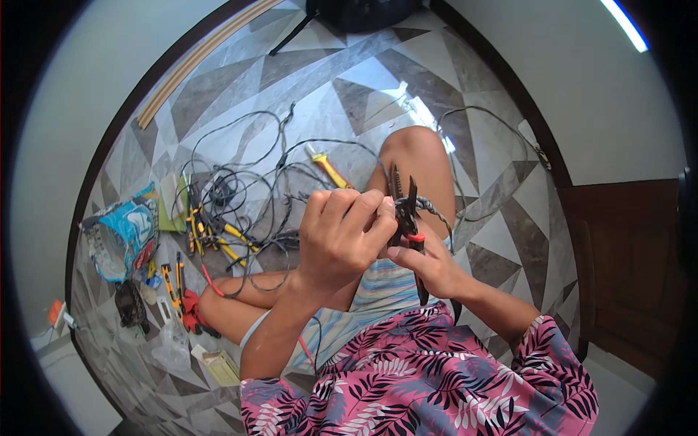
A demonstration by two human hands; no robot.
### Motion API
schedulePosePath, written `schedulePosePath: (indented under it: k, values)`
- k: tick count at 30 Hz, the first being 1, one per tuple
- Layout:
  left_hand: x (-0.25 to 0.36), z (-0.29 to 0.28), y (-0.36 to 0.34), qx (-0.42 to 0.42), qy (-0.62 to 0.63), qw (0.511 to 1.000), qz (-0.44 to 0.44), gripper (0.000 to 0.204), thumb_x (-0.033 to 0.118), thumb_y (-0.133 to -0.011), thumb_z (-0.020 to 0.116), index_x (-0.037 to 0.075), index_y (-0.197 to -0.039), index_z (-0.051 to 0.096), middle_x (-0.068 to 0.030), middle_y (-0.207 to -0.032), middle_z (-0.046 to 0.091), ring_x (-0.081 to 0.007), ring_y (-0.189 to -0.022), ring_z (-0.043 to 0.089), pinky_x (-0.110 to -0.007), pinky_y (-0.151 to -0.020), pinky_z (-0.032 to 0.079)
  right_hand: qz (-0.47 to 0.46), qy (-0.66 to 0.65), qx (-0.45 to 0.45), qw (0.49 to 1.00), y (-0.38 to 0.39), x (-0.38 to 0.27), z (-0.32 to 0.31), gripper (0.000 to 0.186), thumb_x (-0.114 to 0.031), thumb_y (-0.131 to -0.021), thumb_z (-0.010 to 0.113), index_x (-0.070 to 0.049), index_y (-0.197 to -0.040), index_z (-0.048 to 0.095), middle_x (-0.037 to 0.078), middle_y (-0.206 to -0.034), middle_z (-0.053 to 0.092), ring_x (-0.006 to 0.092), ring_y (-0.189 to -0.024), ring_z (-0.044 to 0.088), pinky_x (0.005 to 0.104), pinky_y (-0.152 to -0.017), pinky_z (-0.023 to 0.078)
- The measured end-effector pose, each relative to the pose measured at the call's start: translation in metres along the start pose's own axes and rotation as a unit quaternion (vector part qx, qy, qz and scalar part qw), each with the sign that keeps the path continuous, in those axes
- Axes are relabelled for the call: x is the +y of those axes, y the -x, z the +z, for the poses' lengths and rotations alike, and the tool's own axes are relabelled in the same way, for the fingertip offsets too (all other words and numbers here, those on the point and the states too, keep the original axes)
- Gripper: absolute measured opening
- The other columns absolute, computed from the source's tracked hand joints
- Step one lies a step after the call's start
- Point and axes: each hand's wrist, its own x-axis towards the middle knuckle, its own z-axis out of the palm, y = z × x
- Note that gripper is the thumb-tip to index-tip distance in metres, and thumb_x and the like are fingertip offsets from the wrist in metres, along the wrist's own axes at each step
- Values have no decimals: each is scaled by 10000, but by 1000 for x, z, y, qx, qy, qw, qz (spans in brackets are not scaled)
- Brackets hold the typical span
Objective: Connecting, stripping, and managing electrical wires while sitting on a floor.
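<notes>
In front of my lap, my left hand (342,236) is closed in a pinch on a dark twisted cable (435,211). Its fingers sit right beside the jaws of black pliers (411,195) with a toothed edge and a red part near the pivot. My right hand (435,267) is wrapped round the pliers' handles, which point down toward my shirt. The cable crosses at the jaws, and a loop of it hangs on the right. My fingers partly hide the jaws, so I cannot tell how tightly they close on the cable.
Tangled dark cable (240,174) spreads over the tiled floor, with a yellow-and-red screwdriver (331,171) beside it. Yellow-handled tools (231,243), a blue plastic bag (131,225), an orange cutter (171,283) and red gloves (193,312) lie left. A wooden cabinet (618,254) stands right.
</notes>
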Motion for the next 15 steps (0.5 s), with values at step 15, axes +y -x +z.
schedulePosePath:
  k: [15]
  values:
    - [12, 136, -122, 15, 43, 996, 74, 121, 37, -689, 622, 106, -787, 601, -3, -816, 566, -201, -788, 531, -339, -684, 390, -82, 66, 226, 968, -41, 2, -143, 264, -179, -782, 623, -17, -974, 541, 15, -735, 495, 103, -639, 475, 266, -588, 398]
